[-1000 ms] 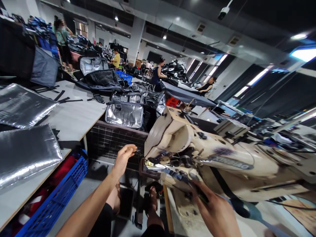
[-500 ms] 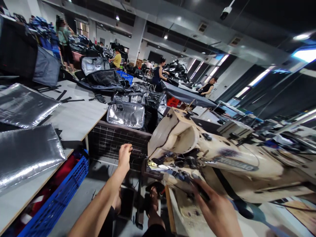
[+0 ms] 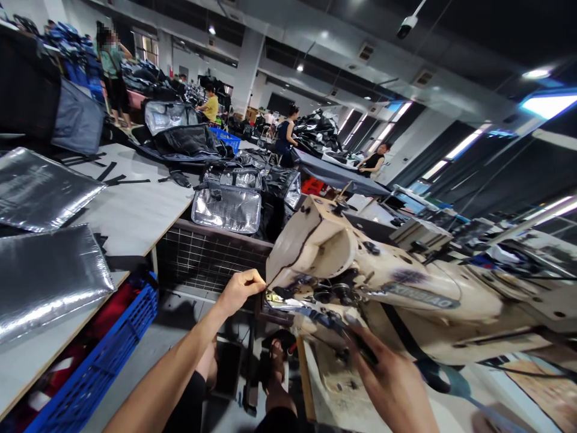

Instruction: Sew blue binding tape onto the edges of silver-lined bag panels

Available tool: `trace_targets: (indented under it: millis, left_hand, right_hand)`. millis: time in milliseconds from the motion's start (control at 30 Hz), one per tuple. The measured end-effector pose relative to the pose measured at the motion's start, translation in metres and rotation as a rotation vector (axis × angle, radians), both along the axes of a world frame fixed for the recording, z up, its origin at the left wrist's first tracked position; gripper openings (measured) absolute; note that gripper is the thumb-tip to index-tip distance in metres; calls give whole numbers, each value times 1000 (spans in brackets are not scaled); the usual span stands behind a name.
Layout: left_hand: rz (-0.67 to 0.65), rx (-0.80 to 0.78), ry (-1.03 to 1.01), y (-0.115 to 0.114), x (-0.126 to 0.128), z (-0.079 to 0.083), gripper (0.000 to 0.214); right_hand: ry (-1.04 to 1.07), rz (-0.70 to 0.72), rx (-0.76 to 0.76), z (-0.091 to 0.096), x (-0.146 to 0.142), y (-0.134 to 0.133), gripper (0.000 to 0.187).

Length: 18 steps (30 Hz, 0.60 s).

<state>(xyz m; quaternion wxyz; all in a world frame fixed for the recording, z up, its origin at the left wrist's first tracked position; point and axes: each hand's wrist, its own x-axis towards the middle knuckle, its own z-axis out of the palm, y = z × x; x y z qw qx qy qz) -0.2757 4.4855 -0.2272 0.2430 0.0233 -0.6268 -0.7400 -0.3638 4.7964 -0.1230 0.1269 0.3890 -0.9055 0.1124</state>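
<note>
A cream sewing machine [image 3: 333, 240] lies across the right of the view, its head end facing me. My left hand [image 3: 242, 291] is closed in a pinch, fingertips right beside the left end of the machine head. Whatever it pinches, if anything, is too small to make out. My right hand [image 3: 391, 380] is wrapped round a dark-handled tool [image 3: 366, 350], slightly blurred, below the machine arm. The tool points left toward the needle area; its exact kind is unclear. A dark strap [image 3: 406, 337] hangs by the arm.
Silver foil panels [image 3: 49, 282] lie on the white table [image 3: 139, 210] at left, above a blue crate [image 3: 112, 355]. Silver-lined bags [image 3: 228, 207] are piled ahead, behind a wire grid [image 3: 198, 255]. Several people work farther back, one in a yellow top [image 3: 210, 108].
My left hand has moved right and slightly down, from open space to the edge of the machine head. My right hand stays in about the same place with the tool.
</note>
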Motion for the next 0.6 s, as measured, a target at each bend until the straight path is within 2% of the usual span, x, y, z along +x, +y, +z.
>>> trace_targets:
  millis: [133, 267, 467, 600]
  left_hand:
    - [-87, 93, -49, 2, -8, -2, 24]
    - [-140, 41, -51, -3, -13, 6, 24]
    - [-197, 1, -83, -10, -24, 13, 23]
    - [-195, -1, -134, -21, -25, 14, 23]
  right_hand:
    - [14, -11, -9, -2, -3, 9, 42]
    - [6, -17, -14, -6, -6, 17, 40]
    - [32, -4, -6, -7, -8, 11, 37]
    - [15, -67, -82, -2, 8, 10, 41]
